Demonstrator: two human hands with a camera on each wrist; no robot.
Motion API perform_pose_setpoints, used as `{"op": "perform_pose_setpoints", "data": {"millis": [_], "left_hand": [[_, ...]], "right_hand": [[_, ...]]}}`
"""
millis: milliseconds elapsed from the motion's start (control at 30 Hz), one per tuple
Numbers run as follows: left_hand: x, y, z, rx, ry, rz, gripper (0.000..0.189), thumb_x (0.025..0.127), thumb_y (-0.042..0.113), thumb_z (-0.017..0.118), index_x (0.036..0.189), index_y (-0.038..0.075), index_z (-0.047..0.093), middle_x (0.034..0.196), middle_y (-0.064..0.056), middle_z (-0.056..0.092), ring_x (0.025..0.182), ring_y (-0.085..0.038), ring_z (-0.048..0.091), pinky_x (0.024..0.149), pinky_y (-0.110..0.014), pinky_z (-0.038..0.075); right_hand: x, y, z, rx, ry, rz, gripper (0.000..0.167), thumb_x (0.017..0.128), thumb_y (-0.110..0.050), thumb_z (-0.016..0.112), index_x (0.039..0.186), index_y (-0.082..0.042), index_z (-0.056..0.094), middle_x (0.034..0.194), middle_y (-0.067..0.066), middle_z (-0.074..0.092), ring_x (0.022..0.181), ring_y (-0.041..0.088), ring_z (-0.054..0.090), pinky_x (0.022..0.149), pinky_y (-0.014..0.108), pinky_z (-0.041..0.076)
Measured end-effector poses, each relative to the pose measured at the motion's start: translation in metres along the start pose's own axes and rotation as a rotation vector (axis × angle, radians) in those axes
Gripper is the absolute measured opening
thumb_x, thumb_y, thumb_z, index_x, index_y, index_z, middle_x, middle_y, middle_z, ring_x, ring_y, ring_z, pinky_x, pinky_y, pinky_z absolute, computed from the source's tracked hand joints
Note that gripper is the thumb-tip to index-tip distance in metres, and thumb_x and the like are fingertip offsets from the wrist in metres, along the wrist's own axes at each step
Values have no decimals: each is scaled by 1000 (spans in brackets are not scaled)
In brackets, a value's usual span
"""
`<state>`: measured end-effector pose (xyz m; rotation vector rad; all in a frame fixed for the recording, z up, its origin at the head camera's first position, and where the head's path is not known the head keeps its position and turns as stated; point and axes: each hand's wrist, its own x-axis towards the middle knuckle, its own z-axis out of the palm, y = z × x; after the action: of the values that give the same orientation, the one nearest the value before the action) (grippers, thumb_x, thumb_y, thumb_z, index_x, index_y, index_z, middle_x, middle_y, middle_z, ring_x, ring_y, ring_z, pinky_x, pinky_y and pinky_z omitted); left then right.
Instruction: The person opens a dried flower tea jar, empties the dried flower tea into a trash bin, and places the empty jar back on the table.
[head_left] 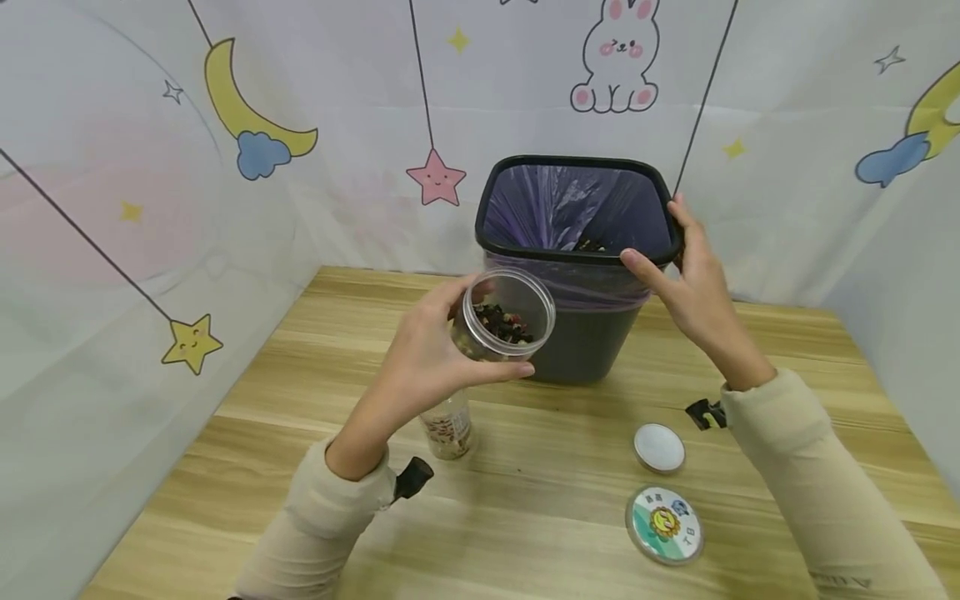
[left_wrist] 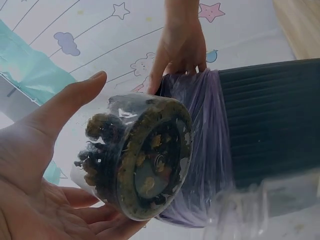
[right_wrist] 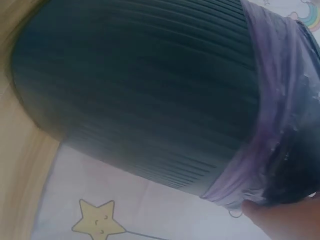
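Note:
In the head view my left hand [head_left: 423, 354] holds a clear plastic jar [head_left: 510, 321], thumb on its near side and fingers round the far side. The jar has no lid, tilts, and has dark, red and yellowish dried bits low inside; its base [left_wrist: 155, 162] faces the left wrist camera. My right hand [head_left: 697, 279] grips the right corner of a dark trash bin [head_left: 585, 342], thumb at the front rim and a finger at the side. A purple bag [head_left: 540, 200] lines the bin and folds over its rim. Some dark bits [head_left: 590, 246] lie inside the bag.
A clear bottle [head_left: 448, 429] with reddish and pale contents stands behind the left wrist. On the wooden table [head_left: 555, 517] lie a small white round lid [head_left: 659, 447] and a larger lid with a cartoon flower [head_left: 664, 525]. A printed curtain [head_left: 360, 108] hangs behind the bin.

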<state>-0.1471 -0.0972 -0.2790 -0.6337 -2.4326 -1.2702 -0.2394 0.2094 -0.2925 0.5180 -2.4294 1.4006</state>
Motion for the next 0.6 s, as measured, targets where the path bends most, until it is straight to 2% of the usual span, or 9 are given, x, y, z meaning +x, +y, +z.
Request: {"op": "perform_pose_setpoints", "data": {"millis": [233, 400, 600], "left_hand": [[12, 0, -13, 16, 45, 47, 87, 59, 33, 98, 133, 8, 60, 118, -5, 66, 107, -17, 59, 90, -34, 50], [17, 1, -23, 12, 116, 66, 86, 58, 29, 98, 131, 5, 60, 116, -6, 66, 104, -14, 60, 88, -33, 51], [19, 3, -30, 44, 159, 40, 90, 58, 30, 99, 135, 7, 58, 122, -5, 64, 109, -15, 59, 92, -31, 49]], "right_hand": [[1, 8, 8, -110, 127, -87, 86, 94, -54, 59, 159, -11, 20, 164, -9, 13, 148, 11, 15, 120, 41, 15], [2, 10, 13, -130, 152, -108, 90, 93, -60, 58, 157, -7, 24, 164, -7, 17, 148, 14, 18, 120, 42, 17], [2, 13, 16, -138, 180, -124, 91, 91, -64, 57, 155, -7, 27, 163, -7, 19, 147, 15, 21, 119, 44, 19]]}}
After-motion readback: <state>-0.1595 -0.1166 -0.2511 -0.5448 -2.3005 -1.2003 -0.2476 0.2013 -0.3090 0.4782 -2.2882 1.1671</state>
